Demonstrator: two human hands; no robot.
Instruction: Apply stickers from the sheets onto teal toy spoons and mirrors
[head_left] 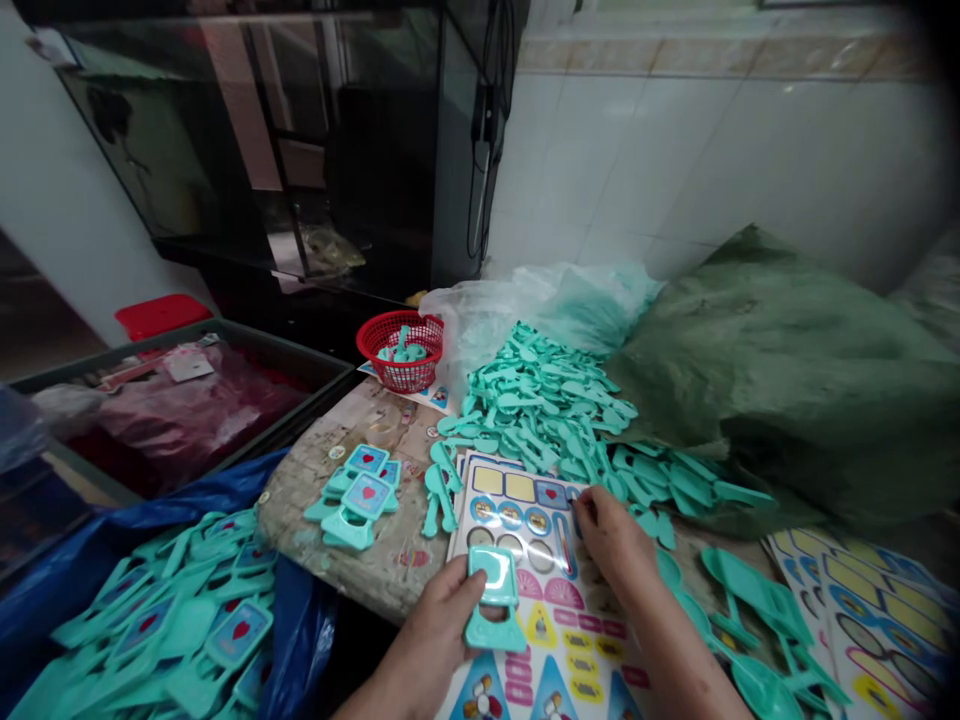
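Observation:
My left hand [439, 622] is closed round a teal plastic toy piece [495, 598] with a square frame on top, held just above the sticker sheet [540, 600]. My right hand [611, 540] rests on that sheet, its fingertips pinched at a sticker near the sheet's upper right; what they pinch is too small to make out. The sheet shows round, square and triangular stickers. Left of it, a few finished teal pieces with heart stickers [358, 492] lie on a worn board [390, 560]. Two loose teal pieces [441, 490] lie by the sheet's left edge.
A heap of teal plastic parts [547, 410] spreads behind the sheet, beside a green sack [787, 380] and a clear bag [525, 300]. A red basket [403, 350] stands at the back. A blue bag [150, 620] of finished pieces lies at left. More sticker sheets [870, 620] lie at right.

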